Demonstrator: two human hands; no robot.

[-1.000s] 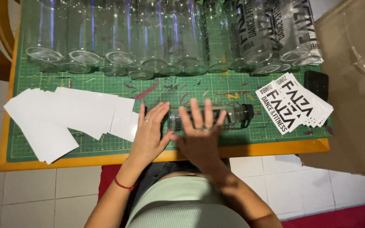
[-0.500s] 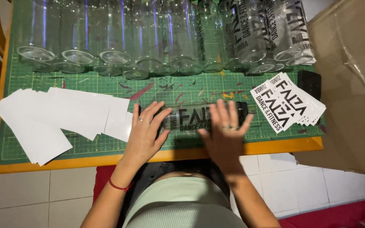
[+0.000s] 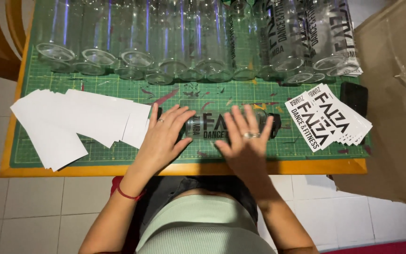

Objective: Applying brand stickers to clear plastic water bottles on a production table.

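Head view: clear lettered glass bottle [image 3: 212, 126] lying sideways on green gridded cutting mat [image 3: 118, 82] over the tabletop — left hand [image 3: 163, 136] and right hand [image 3: 246, 141] flat on it, fingers spread. White paper sheets [image 3: 71, 122] left, printed stickers [image 3: 327, 117] right.

Green cutting mat [image 3: 118, 157] covered the tabletop, gridded, with red smears near its middle; orange table edge [image 3: 184, 168] showed along the near side. Row of clear glass bottles [image 3: 165, 42] stood at the far edge, the right-hand ones carrying black lettering. Fan of white backing sheets [image 3: 76, 123] lay at left. Stack of printed black-and-white stickers [image 3: 327, 117] lay at right, partly over a small black object [image 3: 354, 96]. Cardboard box [image 3: 393, 103] stood just right of the table. Pale tiled floor [image 3: 29, 211] below.
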